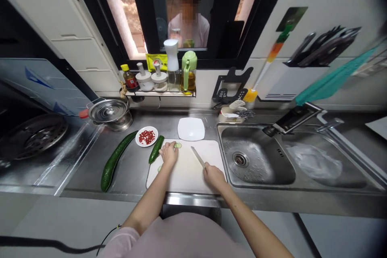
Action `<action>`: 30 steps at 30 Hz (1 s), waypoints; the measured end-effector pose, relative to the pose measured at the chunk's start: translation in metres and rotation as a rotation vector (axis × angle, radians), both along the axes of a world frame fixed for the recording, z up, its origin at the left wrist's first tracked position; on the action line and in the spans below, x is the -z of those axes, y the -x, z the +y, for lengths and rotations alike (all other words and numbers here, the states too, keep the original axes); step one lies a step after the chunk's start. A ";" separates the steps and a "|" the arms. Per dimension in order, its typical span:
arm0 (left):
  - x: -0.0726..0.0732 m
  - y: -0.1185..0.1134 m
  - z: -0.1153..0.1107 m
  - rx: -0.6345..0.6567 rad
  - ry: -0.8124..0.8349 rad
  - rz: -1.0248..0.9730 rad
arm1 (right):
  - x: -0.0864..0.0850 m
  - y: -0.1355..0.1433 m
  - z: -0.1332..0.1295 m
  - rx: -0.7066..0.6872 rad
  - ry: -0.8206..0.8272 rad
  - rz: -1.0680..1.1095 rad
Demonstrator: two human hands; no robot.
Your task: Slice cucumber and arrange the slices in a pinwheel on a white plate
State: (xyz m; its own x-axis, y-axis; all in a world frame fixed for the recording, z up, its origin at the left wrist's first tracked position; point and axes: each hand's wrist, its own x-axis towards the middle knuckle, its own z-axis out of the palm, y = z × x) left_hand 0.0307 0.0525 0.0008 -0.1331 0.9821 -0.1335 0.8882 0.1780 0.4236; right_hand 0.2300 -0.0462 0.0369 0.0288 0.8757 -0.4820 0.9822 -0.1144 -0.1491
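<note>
On the white cutting board (184,173), my left hand (168,154) has its fingers bent down at a few cucumber slices (178,145), which show at the fingertips. Whatever lies under the palm is hidden. My right hand (214,175) grips the handle of a knife (198,156), its blade pointing away and to the left over the board. A cut length of cucumber (156,150) rests across the board's left edge. Another pale slice (159,168) lies partly hidden by my left forearm. Farther left is a long whole cucumber (116,163) on the steel counter.
A small plate of chopped red pieces (147,136) sits beyond the cucumbers, and a white square dish (191,129) stands behind the board. To the right is a steel sink (256,181). A metal pot (111,115) is at the back left, below a condiment shelf (163,94).
</note>
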 end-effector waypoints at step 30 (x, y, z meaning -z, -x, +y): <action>-0.004 0.013 -0.033 -0.012 0.247 -0.246 | 0.004 -0.002 0.001 -0.015 0.008 0.001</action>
